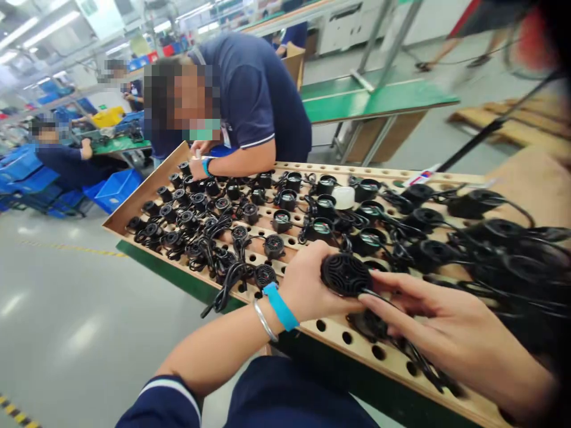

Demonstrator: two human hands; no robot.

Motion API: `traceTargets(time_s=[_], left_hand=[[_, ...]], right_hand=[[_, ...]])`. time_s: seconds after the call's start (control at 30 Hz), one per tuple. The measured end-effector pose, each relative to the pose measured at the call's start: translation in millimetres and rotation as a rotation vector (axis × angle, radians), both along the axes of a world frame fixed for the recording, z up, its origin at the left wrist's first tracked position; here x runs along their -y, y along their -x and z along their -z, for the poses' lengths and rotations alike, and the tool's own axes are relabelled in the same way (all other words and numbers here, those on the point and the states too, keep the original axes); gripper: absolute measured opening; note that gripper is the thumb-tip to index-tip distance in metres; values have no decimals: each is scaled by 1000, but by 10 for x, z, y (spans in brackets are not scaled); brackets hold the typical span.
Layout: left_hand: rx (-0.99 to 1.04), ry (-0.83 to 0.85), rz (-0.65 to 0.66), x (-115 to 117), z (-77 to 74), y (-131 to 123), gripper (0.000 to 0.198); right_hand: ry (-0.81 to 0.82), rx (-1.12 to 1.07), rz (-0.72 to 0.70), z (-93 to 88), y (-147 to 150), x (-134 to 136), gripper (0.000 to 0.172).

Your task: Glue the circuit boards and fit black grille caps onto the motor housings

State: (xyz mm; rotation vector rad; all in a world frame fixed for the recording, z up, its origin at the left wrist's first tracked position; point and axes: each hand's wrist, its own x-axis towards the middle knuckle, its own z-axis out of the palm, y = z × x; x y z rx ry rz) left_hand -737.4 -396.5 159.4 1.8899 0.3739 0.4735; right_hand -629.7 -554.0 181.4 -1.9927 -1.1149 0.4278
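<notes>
A black round device (345,274) with a slotted grille face is gripped in my left hand (307,284), thumb side toward the tray. My right hand (441,330) is at the device's right edge, its thumb and fingers closed on the black cable (383,302) where it leaves the housing. Below both hands lies a wooden tray (321,326) drilled with round holes. Rows of similar black housings with coiled cables stand in it; some, such as the open housing (322,227), show green parts inside, while others (273,245) have grille faces.
Across the tray a co-worker (263,101) bends over its far left end, one hand among the housings. A white round piece (343,197) sits among the open ones. Behind are a green-topped table (379,98), blue bins (118,190) and a wooden pallet (504,122).
</notes>
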Motion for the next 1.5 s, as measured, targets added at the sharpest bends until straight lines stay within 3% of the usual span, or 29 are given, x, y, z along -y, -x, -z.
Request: traceTargets(time_s=[0.13, 0.37, 0.6, 0.83, 1.1, 1.3, 1.5], left_hand=[[-34, -5, 18, -44, -129, -45, 45], [12, 244, 93, -35, -44, -24, 46], [-27, 351, 186, -49, 33, 68, 44], [17, 298, 145, -113, 26, 139, 47], [-34, 286, 97, -142, 109, 171, 44], [27, 363, 106, -98, 130, 171, 44], [64, 251, 51, -65, 129, 172, 44]], right_hand=[[-12, 76, -49, -236, -41, -55, 38], [-5, 150, -176, -344, -112, -105, 49], [-61, 232, -192, -292, -34, -228, 40], [-122, 296, -161, -199, 145, -350, 37], [-155, 591, -105, -76, 325, -396, 37], [-170, 522, -83, -37, 333, -390, 35], [-272, 391, -2, -48, 385, -383, 37]])
